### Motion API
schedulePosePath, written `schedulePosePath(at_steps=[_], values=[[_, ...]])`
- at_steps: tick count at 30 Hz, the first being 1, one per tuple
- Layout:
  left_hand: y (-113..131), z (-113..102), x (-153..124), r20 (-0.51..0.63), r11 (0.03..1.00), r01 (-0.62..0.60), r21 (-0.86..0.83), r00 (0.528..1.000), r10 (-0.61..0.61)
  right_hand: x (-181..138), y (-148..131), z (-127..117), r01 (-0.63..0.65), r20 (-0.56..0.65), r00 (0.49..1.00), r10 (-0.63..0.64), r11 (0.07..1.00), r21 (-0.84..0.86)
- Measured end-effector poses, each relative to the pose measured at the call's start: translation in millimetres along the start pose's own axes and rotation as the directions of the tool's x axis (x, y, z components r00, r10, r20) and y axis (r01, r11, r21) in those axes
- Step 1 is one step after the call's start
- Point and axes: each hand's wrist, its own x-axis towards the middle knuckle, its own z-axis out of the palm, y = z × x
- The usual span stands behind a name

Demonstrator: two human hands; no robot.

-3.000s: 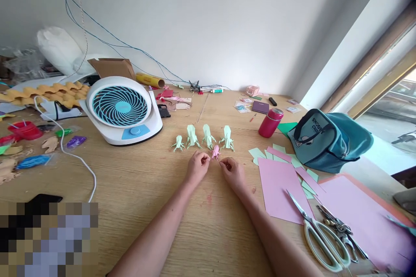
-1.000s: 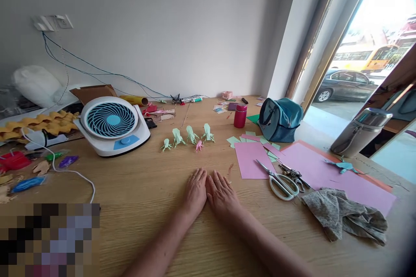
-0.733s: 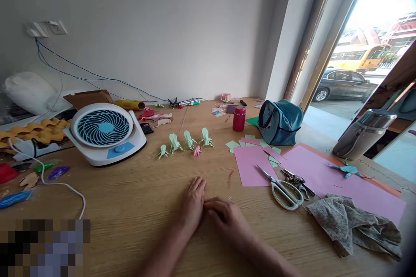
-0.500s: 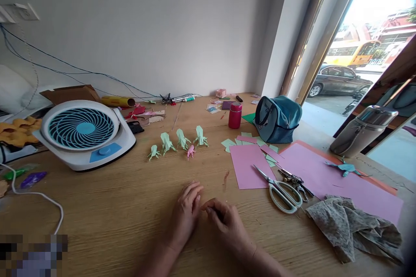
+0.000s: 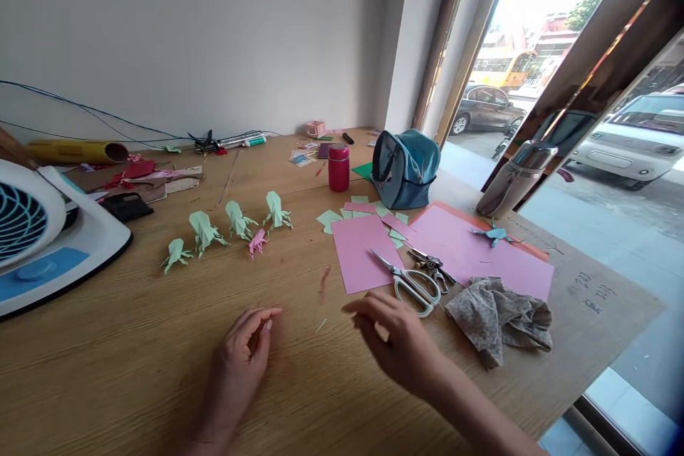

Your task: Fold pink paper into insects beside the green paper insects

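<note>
My left hand (image 5: 240,356) rests on the wooden table with fingers bent and thumb slightly apart, holding nothing. Above the table, my right hand (image 5: 398,342) is open, with a gap between thumb and forefinger. A thin pale-green paper scrap (image 5: 320,325) lies between the hands. Just beyond my right hand are white-handled scissors (image 5: 402,275), partly over a pink paper sheet (image 5: 359,256). Several folded green paper figures (image 5: 204,231) stand in a row farther back, with a small pink paper figure (image 5: 257,244) near them.
Keys (image 5: 430,267) and a crumpled grey cloth (image 5: 496,320) lie right of the scissors. Behind are cut green and pink paper pieces, a red flask (image 5: 338,169), a blue bag (image 5: 409,174) and a steel thermos (image 5: 513,182). A white fan (image 5: 69,249) stands left.
The view has turned right. My hands, close together before, have moved apart, and the right fingers have loosened. The green scrap now shows between them.
</note>
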Motion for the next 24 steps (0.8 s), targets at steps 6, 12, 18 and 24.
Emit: schedulePosePath(at_steps=[6,12,18,24], values=[[13,7,-1,-0.018,0.991,-0.127,-0.037,0.992,0.127,-21,72,-24,-0.249,-0.094,0.965,0.243,0.758,-0.603],[64,42,31,0.171,0.927,-0.362,-0.095,0.912,0.374,-29,94,-17,-0.303,-0.144,0.951,0.275,0.717,-0.628],[80,97,75,0.412,0.945,-0.304,0.123,0.881,0.23,-36,112,-22,-0.275,-0.133,0.961,0.244,0.77,-0.575],[74,111,95,0.529,0.892,-0.407,0.197,0.81,0.253,-38,125,-27,-0.28,-0.15,0.96,0.236,0.821,-0.498]])
